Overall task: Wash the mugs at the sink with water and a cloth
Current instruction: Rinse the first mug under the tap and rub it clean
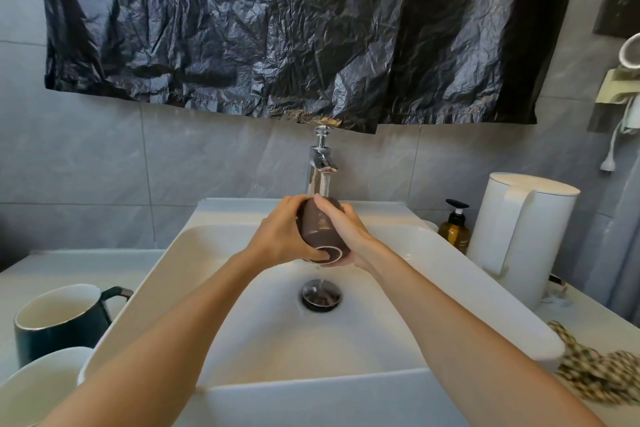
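Mug under tap, over sink

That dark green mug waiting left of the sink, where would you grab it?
Probably by its handle, coming from the sink side: the dark green mug stands upright and its handle juts toward the sink, open for fingers to hook through.

left hand: fingers curled, gripping | right hand: fingers curled, gripping | forearms extended, converging

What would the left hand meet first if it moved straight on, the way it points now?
The left hand grips the mug, so it would push that first, into the right hand. The tap probably comes next; depth is unclear.
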A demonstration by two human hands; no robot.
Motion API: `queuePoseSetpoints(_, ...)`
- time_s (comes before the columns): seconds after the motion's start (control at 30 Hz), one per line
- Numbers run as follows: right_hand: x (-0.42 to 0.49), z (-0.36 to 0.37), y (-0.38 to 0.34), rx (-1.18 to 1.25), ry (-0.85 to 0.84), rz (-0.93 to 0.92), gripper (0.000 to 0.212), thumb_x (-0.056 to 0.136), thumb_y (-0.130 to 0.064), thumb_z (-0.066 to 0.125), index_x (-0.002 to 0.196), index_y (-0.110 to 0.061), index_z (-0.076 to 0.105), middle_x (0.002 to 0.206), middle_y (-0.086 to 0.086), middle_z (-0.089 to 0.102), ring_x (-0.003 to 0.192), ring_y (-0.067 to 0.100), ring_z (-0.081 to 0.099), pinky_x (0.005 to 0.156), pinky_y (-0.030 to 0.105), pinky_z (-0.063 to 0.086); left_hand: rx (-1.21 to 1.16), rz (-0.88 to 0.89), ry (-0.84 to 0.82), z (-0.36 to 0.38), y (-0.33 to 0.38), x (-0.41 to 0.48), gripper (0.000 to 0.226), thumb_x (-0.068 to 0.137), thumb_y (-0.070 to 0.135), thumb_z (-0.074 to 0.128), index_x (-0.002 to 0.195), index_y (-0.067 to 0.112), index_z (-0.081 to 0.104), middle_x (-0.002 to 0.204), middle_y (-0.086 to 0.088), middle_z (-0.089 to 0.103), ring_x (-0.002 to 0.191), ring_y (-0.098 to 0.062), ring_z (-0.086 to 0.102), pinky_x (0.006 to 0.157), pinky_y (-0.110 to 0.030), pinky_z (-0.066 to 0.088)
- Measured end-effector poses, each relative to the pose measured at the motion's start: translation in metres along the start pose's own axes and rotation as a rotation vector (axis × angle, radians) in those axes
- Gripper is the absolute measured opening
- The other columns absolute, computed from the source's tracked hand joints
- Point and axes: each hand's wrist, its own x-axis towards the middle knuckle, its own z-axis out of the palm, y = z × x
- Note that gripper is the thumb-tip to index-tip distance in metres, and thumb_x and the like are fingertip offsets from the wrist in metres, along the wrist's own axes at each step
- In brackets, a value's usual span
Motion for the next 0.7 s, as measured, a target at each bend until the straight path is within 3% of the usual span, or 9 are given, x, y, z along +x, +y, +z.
queuePoseSetpoints(0.13,0.005,0.004,0.001,0.058,0.009,0.075,0.068,0.07,-0.078,0.057,0.116,-0.028,0.056,0.105,0.01,0.07,0.09,0.031,0.07,0.072,0.057,0.056,0.035,0.03,0.008,-0.001,0.001,-0.001,0.094,0.045,0.037,0.094,0.126,0.026,0.047,0.112,0.009,0.05,0.097,-0.013,0.055,0.085,-0.027,0.049)
queuePoseSetpoints(0.23,0.005,0.011,0.01,-0.066,0.12,-0.103,0.055,0.08,-0.071,0.051,0.12,-0.032,0.047,0.115,0.002,0.063,0.097,0.027,0.065,0.079,0.05,0.057,0.059,0.02,0.032,-0.002,0.001,-0.002,0.095,0.046,0.036,0.094,0.128,0.023,0.047,0.11,0.011,0.047,0.096,-0.011,0.051,0.083,-0.024,0.044)
queuePoseSetpoints(0.33,0.004,0.017,0.011,-0.387,0.229,-0.339,0.055,0.082,-0.068,0.05,0.126,-0.036,0.042,0.119,-0.003,0.058,0.105,0.023,0.059,0.092,0.04,0.05,0.055,0.026,0.058,-0.005,0.001,-0.003,0.094,0.046,0.035,0.094,0.127,0.022,0.048,0.113,0.01,0.047,0.098,-0.012,0.051,0.085,-0.026,0.045)
queuePoseSetpoints(0.37,0.005,0.017,0.009,-0.36,0.216,-0.322,0.054,0.081,-0.069,0.049,0.123,-0.034,0.046,0.117,-0.001,0.061,0.103,0.023,0.06,0.093,0.04,0.05,0.053,0.037,0.05,-0.005,0.001,-0.003,0.095,0.046,0.036,0.095,0.127,0.022,0.048,0.114,0.009,0.048,0.099,-0.012,0.051,0.085,-0.026,0.046)
queuePoseSetpoints(0.5,0.002,0.008,-0.002,0.067,0.104,0.049,0.056,0.09,-0.068,0.035,0.106,-0.021,0.061,0.094,0.008,0.069,0.079,0.027,0.067,0.074,0.038,0.056,0.069,0.065,-0.011,0.001,0.002,-0.005,0.099,0.043,0.042,0.094,0.127,0.022,0.047,0.116,0.007,0.049,0.098,-0.013,0.052,0.084,-0.024,0.045)
queuePoseSetpoints(0.53,0.002,0.01,0.001,0.021,0.121,0.026,0.056,0.092,-0.067,0.032,0.111,-0.021,0.059,0.098,0.008,0.068,0.082,0.027,0.067,0.076,0.039,0.056,0.065,0.056,-0.01,0.002,0.002,-0.004,0.1,0.043,0.041,0.095,0.128,0.022,0.046,0.117,0.007,0.049,0.098,-0.013,0.052,0.084,-0.024,0.045)
queuePoseSetpoints(0.63,0.004,0.019,0.012,-0.407,0.243,-0.326,0.046,0.094,-0.059,0.038,0.13,-0.03,0.041,0.12,0.004,0.056,0.104,0.028,0.059,0.091,0.039,0.05,0.054,0.014,0.028,-0.001,-0.003,-0.001,0.101,0.045,0.037,0.095,0.13,0.02,0.044,0.122,0.004,0.049,0.101,-0.015,0.053,0.086,-0.028,0.048)
queuePoseSetpoints(0.7,0.003,0.024,0.01,-0.464,0.233,-0.412,0.045,0.093,-0.057,0.042,0.132,-0.035,0.038,0.122,0.002,0.052,0.107,0.026,0.056,0.092,0.037,0.047,0.059,0.023,0.047,-0.003,-0.006,-0.002,0.099,0.046,0.037,0.095,0.13,0.02,0.045,0.123,0.003,0.049,0.101,-0.015,0.053,0.086,-0.029,0.049)
